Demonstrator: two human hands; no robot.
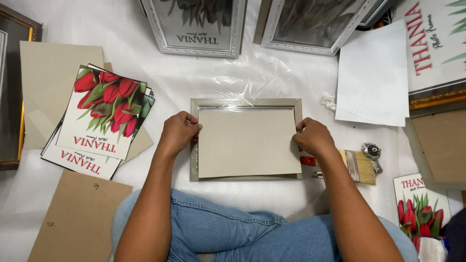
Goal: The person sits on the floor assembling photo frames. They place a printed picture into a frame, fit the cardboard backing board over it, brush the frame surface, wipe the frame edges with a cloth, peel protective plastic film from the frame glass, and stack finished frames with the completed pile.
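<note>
A silver picture frame (245, 102) lies face down on the white sheet in front of me. A grey cardboard backing sheet (247, 143) rests in its opening. My left hand (178, 132) pinches the sheet's left edge. My right hand (314, 137) grips its right edge, fingers curled over the frame side. Both forearms reach out over my knees in blue jeans.
A stack of red tulip prints (104, 114) lies left on cardboard sheets, with a brown backing board (80, 218) below. Two ornate silver frames (196, 26) lie ahead. A white paper (374, 75), a paintbrush (357, 166) and another tulip print (421, 208) lie right.
</note>
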